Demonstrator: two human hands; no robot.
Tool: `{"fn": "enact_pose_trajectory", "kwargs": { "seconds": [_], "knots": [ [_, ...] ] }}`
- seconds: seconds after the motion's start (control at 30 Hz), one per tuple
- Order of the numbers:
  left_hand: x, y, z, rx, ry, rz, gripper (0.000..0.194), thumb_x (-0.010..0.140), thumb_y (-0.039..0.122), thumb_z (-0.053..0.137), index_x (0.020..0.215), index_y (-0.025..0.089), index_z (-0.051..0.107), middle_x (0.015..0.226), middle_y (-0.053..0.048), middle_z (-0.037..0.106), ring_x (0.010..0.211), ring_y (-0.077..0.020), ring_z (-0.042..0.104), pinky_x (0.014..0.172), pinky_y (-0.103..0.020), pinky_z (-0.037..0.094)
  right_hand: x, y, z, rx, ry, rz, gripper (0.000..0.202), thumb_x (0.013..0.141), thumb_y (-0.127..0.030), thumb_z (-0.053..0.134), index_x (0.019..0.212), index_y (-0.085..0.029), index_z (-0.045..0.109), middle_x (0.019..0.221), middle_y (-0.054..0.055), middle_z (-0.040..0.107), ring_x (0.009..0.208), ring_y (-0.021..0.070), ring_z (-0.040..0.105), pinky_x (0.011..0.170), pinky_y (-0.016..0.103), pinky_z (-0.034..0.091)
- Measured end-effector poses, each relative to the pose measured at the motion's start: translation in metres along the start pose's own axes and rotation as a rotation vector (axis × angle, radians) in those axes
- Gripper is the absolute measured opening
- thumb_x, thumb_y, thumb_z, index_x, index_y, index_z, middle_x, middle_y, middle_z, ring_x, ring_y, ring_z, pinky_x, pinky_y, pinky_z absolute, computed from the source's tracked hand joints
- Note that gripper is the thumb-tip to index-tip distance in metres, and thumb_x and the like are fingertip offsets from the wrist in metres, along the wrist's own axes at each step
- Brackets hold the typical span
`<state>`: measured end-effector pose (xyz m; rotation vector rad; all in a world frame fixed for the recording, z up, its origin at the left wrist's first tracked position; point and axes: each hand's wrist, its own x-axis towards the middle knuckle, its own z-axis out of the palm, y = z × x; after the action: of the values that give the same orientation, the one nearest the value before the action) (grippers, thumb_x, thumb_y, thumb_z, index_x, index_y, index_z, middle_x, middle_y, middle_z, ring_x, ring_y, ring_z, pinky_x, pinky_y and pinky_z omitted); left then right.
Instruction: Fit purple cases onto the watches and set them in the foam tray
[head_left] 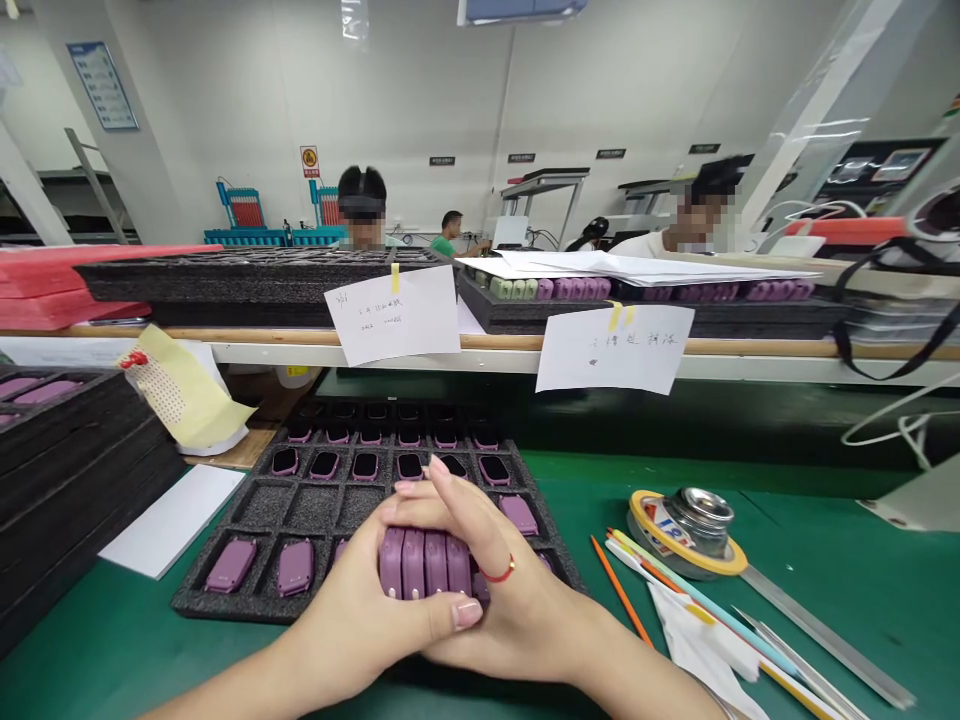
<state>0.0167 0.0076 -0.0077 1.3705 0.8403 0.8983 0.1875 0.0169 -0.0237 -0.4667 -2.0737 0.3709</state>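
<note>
A row of several purple watch cases (424,564) stands side by side between my two hands, above the near part of a black foam tray (259,505). My left hand (375,600) wraps round them from the left, its thumb lying across their near side. From the right, my right hand (510,590) closes on the same row, with its fingers reaching over the far side. In the tray, watches with dark screens (365,467) fill the back rows, and purple cases such as one at the front left (231,565) lie face down. Some middle compartments are bare.
Stacked black foam trays (75,490) stand at the left beside a white card (174,518). On the right are a yellow tape roll (645,510), a metal-topped jar (701,525), a steel ruler (825,635) and pens (621,590). A shelf (495,357) crosses behind; people sit beyond.
</note>
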Motion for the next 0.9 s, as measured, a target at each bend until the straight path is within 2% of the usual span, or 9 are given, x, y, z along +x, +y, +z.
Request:
{"fn": "enact_pose_trajectory", "kwargs": {
  "seconds": [0.1, 0.2, 0.27, 0.33, 0.43, 0.5, 0.6, 0.73, 0.9],
  "knots": [
    [0.002, 0.006, 0.002, 0.075, 0.006, 0.034, 0.054, 0.07, 0.024, 0.083, 0.119, 0.024, 0.06, 0.117, -0.005, 0.071, 0.111, -0.0268, 0.066, 0.096, -0.036, 0.053, 0.004, -0.004, -0.003, 0.13, -0.024, 0.147, 0.097, 0.082, -0.042, 0.078, 0.158, -0.026, 0.02, 0.147, 0.013, 0.051, 0.134, 0.0284, 0.052, 0.115, 0.046, 0.039],
    [0.002, 0.007, 0.002, 0.163, 0.007, 0.06, 0.045, 0.071, 0.024, 0.082, 0.112, 0.025, 0.063, 0.115, -0.003, 0.071, 0.109, -0.0252, 0.067, 0.095, -0.034, 0.053, 0.004, -0.009, 0.005, 0.319, 0.052, 0.409, 0.053, 0.098, -0.043, 0.056, 0.146, -0.025, 0.042, 0.138, 0.01, 0.058, 0.129, 0.024, 0.055, 0.11, 0.041, 0.043],
    [-0.004, -0.001, -0.001, 0.191, -0.01, 0.032, 0.046, 0.071, 0.023, 0.082, 0.113, 0.027, 0.063, 0.116, -0.003, 0.071, 0.111, -0.0253, 0.066, 0.096, -0.034, 0.052, -0.003, -0.014, 0.01, 0.452, 0.147, 0.592, 0.043, 0.105, -0.044, 0.038, 0.142, -0.024, 0.044, 0.125, 0.009, 0.064, 0.118, 0.0215, 0.062, 0.104, 0.04, 0.048],
    [-0.016, -0.017, -0.009, 0.19, -0.04, -0.004, 0.05, 0.068, 0.02, 0.083, 0.113, 0.028, 0.064, 0.115, -0.003, 0.073, 0.112, -0.0266, 0.066, 0.098, -0.036, 0.052, -0.016, -0.02, 0.01, 0.444, 0.091, 0.69, 0.044, 0.105, -0.042, 0.036, 0.144, -0.023, 0.041, 0.127, 0.011, 0.063, 0.118, 0.0223, 0.062, 0.104, 0.042, 0.048],
    [-0.037, -0.05, -0.03, 0.089, -0.036, -0.113, 0.066, 0.063, 0.03, 0.088, 0.123, 0.028, 0.061, 0.113, -0.008, 0.076, 0.105, -0.0314, 0.072, 0.098, -0.044, 0.053, -0.043, -0.025, 0.002, 0.18, -0.244, 0.694, 0.054, 0.092, -0.029, 0.062, 0.143, -0.022, 0.046, 0.14, 0.013, 0.054, 0.131, 0.0275, 0.05, 0.112, 0.046, 0.039],
    [-0.046, -0.067, -0.046, 0.008, 0.063, -0.223, 0.07, 0.062, 0.041, 0.089, 0.124, 0.028, 0.06, 0.11, -0.01, 0.077, 0.103, -0.0344, 0.073, 0.097, -0.049, 0.054, -0.061, -0.024, 0.0, 0.008, -0.328, 0.691, 0.051, 0.086, -0.018, 0.064, 0.136, -0.02, 0.054, 0.134, 0.013, 0.058, 0.126, 0.028, 0.052, 0.11, 0.046, 0.04],
    [-0.046, -0.073, -0.06, 0.047, 0.198, -0.211, 0.068, 0.062, 0.05, 0.088, 0.119, 0.024, 0.063, 0.109, -0.014, 0.078, 0.101, -0.0359, 0.074, 0.094, -0.048, 0.057, -0.079, -0.018, 0.012, -0.182, -0.277, 0.608, 0.046, 0.084, -0.016, 0.061, 0.13, -0.018, 0.059, 0.118, 0.012, 0.063, 0.11, 0.028, 0.057, 0.099, 0.047, 0.046],
    [-0.037, -0.051, -0.059, 0.187, 0.307, -0.107, 0.063, 0.063, 0.047, 0.088, 0.117, 0.024, 0.065, 0.113, -0.013, 0.077, 0.111, -0.0351, 0.07, 0.097, -0.044, 0.057, -0.087, -0.012, 0.035, -0.347, -0.199, 0.513, 0.044, 0.079, -0.019, 0.063, 0.123, -0.017, 0.062, 0.112, 0.012, 0.061, 0.101, 0.0289, 0.055, 0.089, 0.047, 0.047],
    [-0.045, -0.048, -0.054, 0.244, 0.281, -0.139, 0.058, 0.059, 0.048, 0.089, 0.108, 0.025, 0.068, 0.108, -0.012, 0.079, 0.107, -0.0366, 0.072, 0.097, -0.047, 0.057, -0.108, -0.015, 0.059, -0.316, -0.223, 0.419, 0.026, 0.083, -0.019, 0.062, 0.108, -0.025, 0.069, 0.094, 0.004, 0.069, 0.085, 0.0215, 0.06, 0.081, 0.038, 0.049]
  ]
}}
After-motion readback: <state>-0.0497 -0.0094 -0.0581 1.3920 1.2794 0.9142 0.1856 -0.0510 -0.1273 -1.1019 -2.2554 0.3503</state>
